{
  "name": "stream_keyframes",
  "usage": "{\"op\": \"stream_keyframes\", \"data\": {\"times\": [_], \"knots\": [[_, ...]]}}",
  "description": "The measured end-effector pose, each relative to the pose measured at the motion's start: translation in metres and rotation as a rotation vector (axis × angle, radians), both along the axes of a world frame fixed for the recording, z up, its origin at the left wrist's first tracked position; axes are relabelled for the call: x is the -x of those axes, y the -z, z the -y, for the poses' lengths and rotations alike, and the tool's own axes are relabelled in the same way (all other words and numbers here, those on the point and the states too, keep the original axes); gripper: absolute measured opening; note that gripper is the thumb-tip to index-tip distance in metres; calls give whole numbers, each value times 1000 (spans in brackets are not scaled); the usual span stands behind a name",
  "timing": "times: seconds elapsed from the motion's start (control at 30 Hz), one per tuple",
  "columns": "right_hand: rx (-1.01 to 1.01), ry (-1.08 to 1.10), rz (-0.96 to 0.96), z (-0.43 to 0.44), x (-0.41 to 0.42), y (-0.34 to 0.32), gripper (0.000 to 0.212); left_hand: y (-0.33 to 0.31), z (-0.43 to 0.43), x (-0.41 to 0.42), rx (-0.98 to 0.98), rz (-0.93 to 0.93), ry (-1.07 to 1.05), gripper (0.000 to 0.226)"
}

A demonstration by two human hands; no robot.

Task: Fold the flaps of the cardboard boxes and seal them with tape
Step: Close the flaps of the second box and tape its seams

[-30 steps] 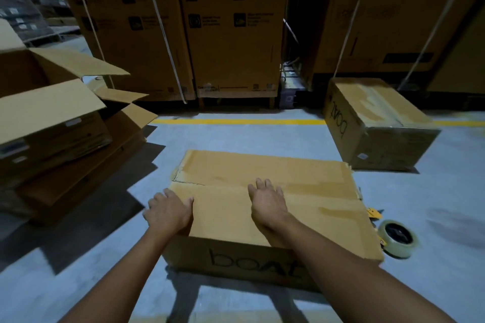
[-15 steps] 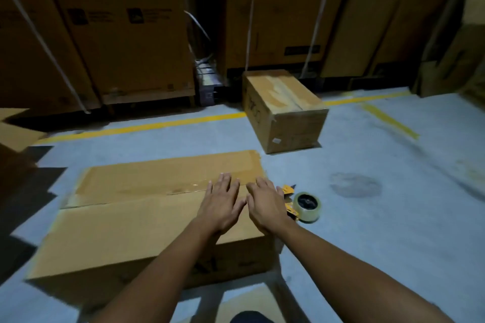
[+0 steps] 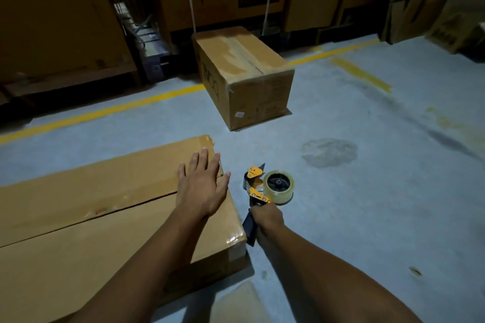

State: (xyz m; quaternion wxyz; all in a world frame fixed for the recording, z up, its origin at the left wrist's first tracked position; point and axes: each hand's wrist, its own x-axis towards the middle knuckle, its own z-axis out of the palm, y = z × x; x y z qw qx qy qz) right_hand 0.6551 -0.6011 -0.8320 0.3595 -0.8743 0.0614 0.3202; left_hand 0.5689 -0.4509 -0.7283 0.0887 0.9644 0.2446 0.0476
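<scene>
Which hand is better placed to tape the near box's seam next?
Right. The right hand grips the tape dispenser by its handle beside the cardboard box; the left hand lies flat on its top.

A warehouse: tall stacked cartons (image 3: pixel 52 21), yellow-lined (image 3: pixel 105 112) concrete floor (image 3: pixel 367 204).

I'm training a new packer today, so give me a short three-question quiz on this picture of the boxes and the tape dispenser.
1. True or false: the left hand lies flat on top of the near box.
2. Which hand grips the handle of the tape dispenser? A) the left hand B) the right hand C) neither
3. Fill in: the far box by the yellow line has its top flaps ____ (open or closed).

Key: 1 true; 2 B; 3 closed.
</scene>
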Motion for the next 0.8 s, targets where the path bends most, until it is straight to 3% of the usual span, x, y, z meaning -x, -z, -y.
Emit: {"op": "stream_keyframes", "data": {"times": [0.13, 0.17, 0.27, 0.43, 0.6, 0.8], "knots": [[-132, 224, -173, -12, -9, 55, 84, 4, 0, 1, -20, 24, -12, 68], [-170, 265, -222, -14, -12, 65, 81, 5, 1, 1, -17, 28, -14, 69], [-309, 338, -303, -19, -9, 44, 40, 5, 3, 1, -1, 33, -17, 69], [-450, 389, -264, -7, -25, 7, 18, 5, 3, 2, 13, 27, -15, 71], [-573, 308, -114, 6, -25, -53, 9, -4, 5, 4, 31, 12, -40, 74], [-600, -9, 56, -4, -7, -141, 15, -20, -22, 49, 66, -19, -131, 74]]}}
